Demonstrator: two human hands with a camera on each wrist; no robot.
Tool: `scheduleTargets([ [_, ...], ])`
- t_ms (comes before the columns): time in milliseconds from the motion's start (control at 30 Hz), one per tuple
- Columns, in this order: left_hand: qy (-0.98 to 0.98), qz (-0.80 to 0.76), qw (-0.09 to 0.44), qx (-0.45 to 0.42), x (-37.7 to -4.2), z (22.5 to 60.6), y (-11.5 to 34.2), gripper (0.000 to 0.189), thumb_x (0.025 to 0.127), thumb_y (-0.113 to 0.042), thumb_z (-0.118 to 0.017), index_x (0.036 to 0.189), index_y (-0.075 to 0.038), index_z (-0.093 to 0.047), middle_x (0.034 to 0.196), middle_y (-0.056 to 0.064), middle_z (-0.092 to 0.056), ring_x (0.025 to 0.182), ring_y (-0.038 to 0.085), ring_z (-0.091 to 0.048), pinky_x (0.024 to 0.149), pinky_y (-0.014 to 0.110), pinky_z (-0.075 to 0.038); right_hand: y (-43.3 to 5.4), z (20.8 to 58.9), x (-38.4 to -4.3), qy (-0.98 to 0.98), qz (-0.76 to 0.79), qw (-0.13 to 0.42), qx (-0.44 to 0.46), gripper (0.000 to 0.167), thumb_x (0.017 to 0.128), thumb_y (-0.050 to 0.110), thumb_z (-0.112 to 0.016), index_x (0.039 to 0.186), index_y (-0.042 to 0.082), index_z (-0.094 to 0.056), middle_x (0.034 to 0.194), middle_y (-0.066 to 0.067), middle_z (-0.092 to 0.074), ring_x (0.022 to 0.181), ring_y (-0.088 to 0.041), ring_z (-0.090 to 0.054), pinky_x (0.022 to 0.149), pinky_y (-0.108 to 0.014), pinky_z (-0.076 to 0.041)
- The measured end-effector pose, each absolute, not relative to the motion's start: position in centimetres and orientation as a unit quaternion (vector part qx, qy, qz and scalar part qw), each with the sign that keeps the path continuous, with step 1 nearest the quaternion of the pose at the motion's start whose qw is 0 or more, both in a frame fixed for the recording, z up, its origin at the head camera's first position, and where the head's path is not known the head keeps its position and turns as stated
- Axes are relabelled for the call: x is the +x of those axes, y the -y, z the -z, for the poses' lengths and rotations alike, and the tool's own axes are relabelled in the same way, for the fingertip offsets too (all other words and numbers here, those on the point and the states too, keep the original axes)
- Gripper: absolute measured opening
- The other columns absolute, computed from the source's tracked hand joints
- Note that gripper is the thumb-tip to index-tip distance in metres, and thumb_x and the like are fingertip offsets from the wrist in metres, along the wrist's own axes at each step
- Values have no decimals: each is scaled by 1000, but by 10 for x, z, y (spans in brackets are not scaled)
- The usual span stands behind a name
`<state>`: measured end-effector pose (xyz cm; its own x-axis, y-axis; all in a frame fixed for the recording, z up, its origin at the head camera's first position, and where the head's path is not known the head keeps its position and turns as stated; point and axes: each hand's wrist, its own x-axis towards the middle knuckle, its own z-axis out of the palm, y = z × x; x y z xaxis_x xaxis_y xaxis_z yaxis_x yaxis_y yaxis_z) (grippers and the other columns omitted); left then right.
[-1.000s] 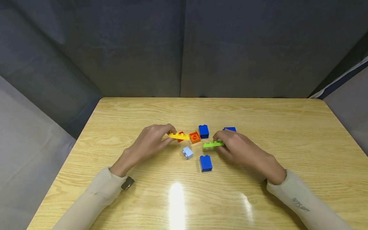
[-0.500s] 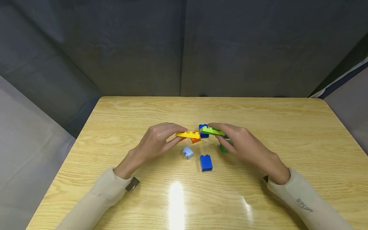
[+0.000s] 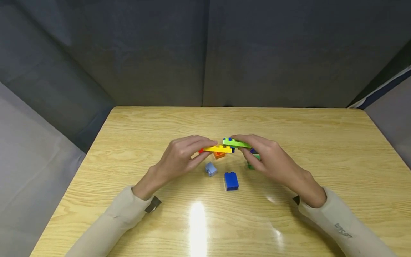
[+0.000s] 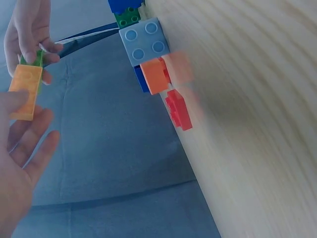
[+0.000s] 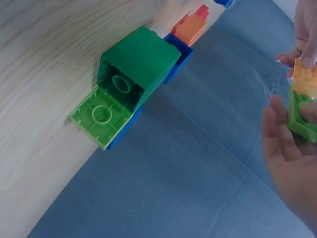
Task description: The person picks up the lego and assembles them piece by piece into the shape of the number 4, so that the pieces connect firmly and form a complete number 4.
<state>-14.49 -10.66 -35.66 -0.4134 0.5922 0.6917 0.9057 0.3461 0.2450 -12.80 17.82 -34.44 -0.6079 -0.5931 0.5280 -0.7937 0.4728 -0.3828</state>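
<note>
My left hand (image 3: 184, 153) pinches a long yellow toy brick (image 3: 216, 149) by its left end, above the table. Facing it, my right hand (image 3: 271, 155) pinches a lime-green brick (image 3: 236, 143) between thumb and fingers. The lime brick's left end overlaps the yellow brick's right end in the head view. In the right wrist view the yellow brick (image 5: 304, 79) and lime brick (image 5: 302, 119) meet end to end; whether they are joined I cannot tell. Beneath the hands lie an orange brick (image 3: 219, 155) and a red brick (image 4: 179, 110), partly hidden in the head view.
On the wooden table (image 3: 144, 121) a light blue brick (image 3: 211, 169) and a blue brick (image 3: 231, 181) lie nearer me. A green block (image 5: 141, 62) and a lime square brick (image 5: 101, 115) lie under my right hand. Grey curtains (image 3: 154, 53) stand behind the table.
Both hands have lifted their bricks and come together. The yellow brick moved right; the lime brick moved up and slightly left until their ends overlapped. The green block came into view under my right hand.
</note>
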Motion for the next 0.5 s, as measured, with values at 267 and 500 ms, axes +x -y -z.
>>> scheduleTargets([
  [267,774,306,257,-491,-144,356,103,34,84,-1,-86,116,-2,-77,108,9,-78,96,19,-75,83,25,-60,-176,344,-124,834,-324,139,424,42,93,-3,-73,134,0,-63,127,-9,-69,104,-17,-68,81,-33,-60],
  [500,763,302,273,-501,-142,356,99,37,83,-2,-87,118,0,-76,111,11,-77,98,21,-76,83,26,-60,-175,345,-121,827,-347,120,427,51,91,10,-82,135,3,-59,126,-6,-66,97,-14,-63,80,-24,-55],
])
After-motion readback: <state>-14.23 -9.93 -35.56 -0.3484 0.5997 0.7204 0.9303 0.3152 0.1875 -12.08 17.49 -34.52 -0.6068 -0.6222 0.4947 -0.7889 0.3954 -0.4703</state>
